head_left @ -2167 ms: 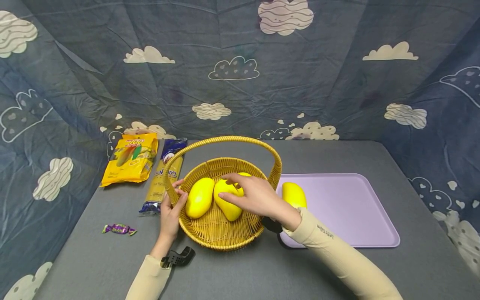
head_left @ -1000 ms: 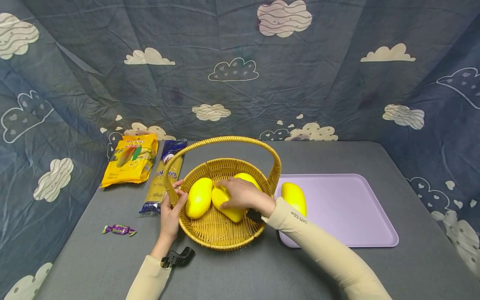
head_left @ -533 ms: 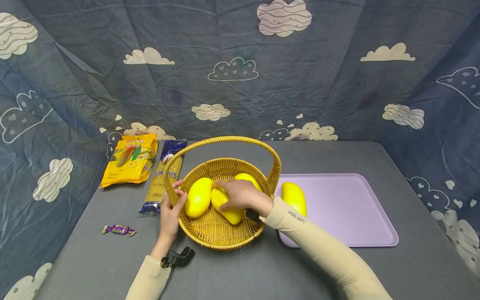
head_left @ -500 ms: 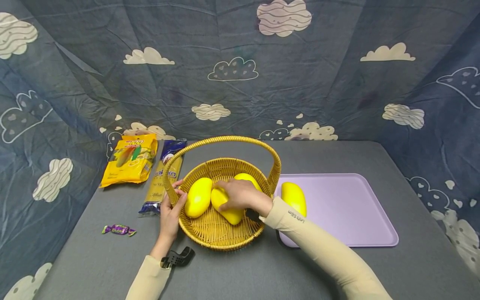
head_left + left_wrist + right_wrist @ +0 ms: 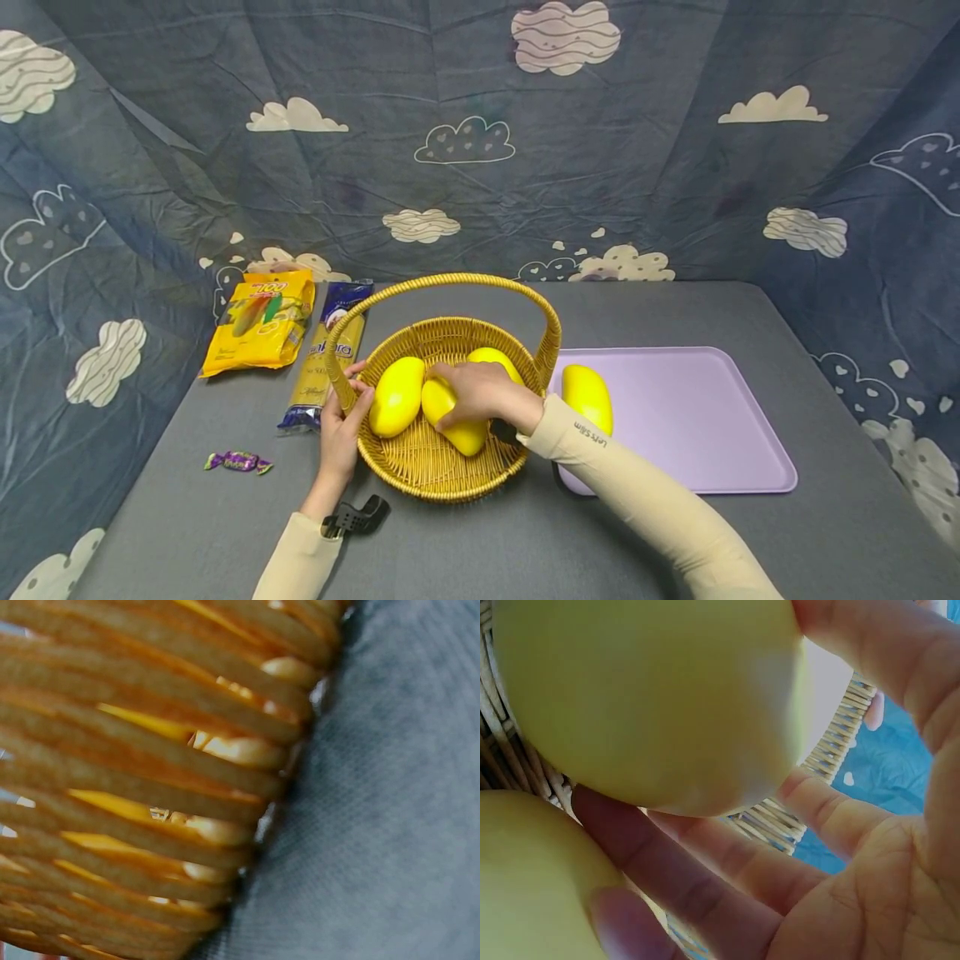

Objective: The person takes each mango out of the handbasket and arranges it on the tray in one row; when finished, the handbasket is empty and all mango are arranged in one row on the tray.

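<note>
A woven basket [image 5: 435, 475] with a tall arched handle stands mid-table, holding three yellow mangoes. My left hand [image 5: 343, 429] grips the basket's left side by the foot of the handle, its thumb over the rim. The left wrist view shows the wicker wall [image 5: 142, 780] up close. Inside the basket my right hand [image 5: 487, 390] grips the middle mango [image 5: 467, 437]. Its thumb and fingers lie round that mango [image 5: 652, 697] in the right wrist view. Left of it lies another mango [image 5: 397, 397]; the third mango [image 5: 495, 357] is partly hidden behind the right hand.
At right, a lilac tray [image 5: 675, 433] bears one more mango [image 5: 587, 397] near its left edge. Back left lie a yellow bag [image 5: 258, 323] with a mango picture and a long blue-and-gold pasta packet [image 5: 322, 367]. A purple wrapped candy [image 5: 238, 462] lies at the front left.
My right hand has come down from above the basket and taken hold of the middle mango, whose lower end has shifted slightly toward the front right. My left hand has stayed put.
</note>
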Action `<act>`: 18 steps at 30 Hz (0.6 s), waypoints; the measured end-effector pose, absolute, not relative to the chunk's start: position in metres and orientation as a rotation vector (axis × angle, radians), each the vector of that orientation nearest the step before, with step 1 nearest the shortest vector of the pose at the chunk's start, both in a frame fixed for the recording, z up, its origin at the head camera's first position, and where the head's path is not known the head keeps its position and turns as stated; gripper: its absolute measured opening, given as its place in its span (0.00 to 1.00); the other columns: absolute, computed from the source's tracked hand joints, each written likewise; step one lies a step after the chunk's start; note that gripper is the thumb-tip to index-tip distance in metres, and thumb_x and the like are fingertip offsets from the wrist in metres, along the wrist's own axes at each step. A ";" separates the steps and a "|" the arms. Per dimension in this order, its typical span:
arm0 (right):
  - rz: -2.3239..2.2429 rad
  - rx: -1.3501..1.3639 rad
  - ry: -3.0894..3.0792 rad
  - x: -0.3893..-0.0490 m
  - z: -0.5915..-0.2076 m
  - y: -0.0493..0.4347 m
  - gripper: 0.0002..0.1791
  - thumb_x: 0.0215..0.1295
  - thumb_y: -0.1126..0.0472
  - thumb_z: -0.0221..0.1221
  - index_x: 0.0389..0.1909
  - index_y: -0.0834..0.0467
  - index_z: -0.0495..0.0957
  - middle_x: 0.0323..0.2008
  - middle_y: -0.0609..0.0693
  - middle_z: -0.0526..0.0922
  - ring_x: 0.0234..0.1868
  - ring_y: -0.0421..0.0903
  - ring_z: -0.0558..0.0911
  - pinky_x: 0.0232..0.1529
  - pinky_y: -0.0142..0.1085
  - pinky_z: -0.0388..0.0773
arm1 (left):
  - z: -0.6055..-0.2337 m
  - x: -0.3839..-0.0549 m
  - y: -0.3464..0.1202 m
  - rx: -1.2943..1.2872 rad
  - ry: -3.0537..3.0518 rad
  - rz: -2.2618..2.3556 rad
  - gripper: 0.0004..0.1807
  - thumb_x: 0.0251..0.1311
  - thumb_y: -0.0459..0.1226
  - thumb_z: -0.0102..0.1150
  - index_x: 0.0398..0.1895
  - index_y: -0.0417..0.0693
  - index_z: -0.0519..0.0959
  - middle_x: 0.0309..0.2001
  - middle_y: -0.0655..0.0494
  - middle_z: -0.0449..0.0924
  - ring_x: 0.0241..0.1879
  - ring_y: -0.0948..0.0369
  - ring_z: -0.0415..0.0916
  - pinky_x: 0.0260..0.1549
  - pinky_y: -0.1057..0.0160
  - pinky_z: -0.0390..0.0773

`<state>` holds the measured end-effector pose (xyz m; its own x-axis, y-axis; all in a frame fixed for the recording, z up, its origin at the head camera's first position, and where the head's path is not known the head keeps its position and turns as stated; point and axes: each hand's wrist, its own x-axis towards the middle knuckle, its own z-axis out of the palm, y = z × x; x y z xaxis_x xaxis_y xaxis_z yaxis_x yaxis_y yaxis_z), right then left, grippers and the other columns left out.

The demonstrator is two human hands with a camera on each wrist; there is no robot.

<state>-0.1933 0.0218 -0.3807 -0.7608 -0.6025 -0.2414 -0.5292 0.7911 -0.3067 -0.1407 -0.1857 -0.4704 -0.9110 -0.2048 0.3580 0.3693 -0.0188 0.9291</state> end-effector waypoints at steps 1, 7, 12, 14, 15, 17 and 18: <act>-0.313 -0.868 2.652 -0.193 -0.381 0.022 0.40 0.47 0.44 0.70 0.62 0.46 0.67 0.49 0.50 0.79 0.42 0.44 0.77 0.35 0.41 0.71 | -0.471 -0.141 -0.186 -0.170 -1.875 -1.982 0.10 0.66 0.27 0.49 0.42 0.22 0.68 0.59 0.36 0.66 0.57 0.54 0.61 0.56 0.66 0.59; -0.305 -0.888 2.651 -0.191 -0.381 0.021 0.39 0.44 0.43 0.72 0.58 0.44 0.68 0.49 0.50 0.79 0.41 0.45 0.77 0.35 0.40 0.71 | -0.471 -0.140 -0.186 -0.167 -1.877 -1.985 0.10 0.66 0.27 0.50 0.41 0.22 0.68 0.60 0.37 0.66 0.58 0.55 0.60 0.56 0.67 0.59; -0.297 -0.898 2.648 -0.191 -0.382 0.021 0.38 0.43 0.43 0.73 0.57 0.42 0.69 0.49 0.51 0.77 0.42 0.46 0.76 0.36 0.41 0.70 | -0.470 -0.140 -0.186 -0.170 -1.872 -1.988 0.10 0.66 0.27 0.49 0.43 0.22 0.68 0.59 0.36 0.66 0.58 0.55 0.60 0.56 0.67 0.59; -0.286 -0.906 2.646 -0.190 -0.383 0.022 0.38 0.43 0.43 0.72 0.57 0.42 0.69 0.49 0.51 0.76 0.41 0.46 0.76 0.36 0.41 0.70 | -0.471 -0.140 -0.186 -0.170 -1.869 -1.988 0.10 0.66 0.27 0.49 0.42 0.22 0.68 0.59 0.36 0.66 0.58 0.54 0.60 0.56 0.67 0.59; -0.281 -0.910 2.647 -0.190 -0.383 0.022 0.38 0.43 0.43 0.72 0.57 0.41 0.69 0.48 0.51 0.76 0.41 0.46 0.75 0.36 0.41 0.70 | -0.470 -0.140 -0.186 -0.170 -1.867 -1.989 0.10 0.66 0.26 0.49 0.42 0.22 0.68 0.59 0.36 0.66 0.58 0.54 0.60 0.57 0.67 0.58; -0.271 -0.918 2.646 -0.189 -0.384 0.022 0.38 0.43 0.43 0.72 0.57 0.41 0.69 0.47 0.50 0.75 0.40 0.45 0.75 0.36 0.41 0.70 | -0.470 -0.140 -0.186 -0.170 -1.865 -1.991 0.09 0.66 0.26 0.49 0.40 0.22 0.68 0.60 0.36 0.66 0.59 0.54 0.59 0.57 0.66 0.58; -0.271 -0.923 2.647 -0.189 -0.384 0.023 0.38 0.42 0.42 0.72 0.56 0.41 0.69 0.46 0.50 0.75 0.40 0.45 0.74 0.35 0.41 0.70 | -0.470 -0.140 -0.186 -0.173 -1.864 -1.994 0.09 0.66 0.26 0.49 0.41 0.22 0.68 0.59 0.36 0.66 0.59 0.53 0.59 0.57 0.66 0.58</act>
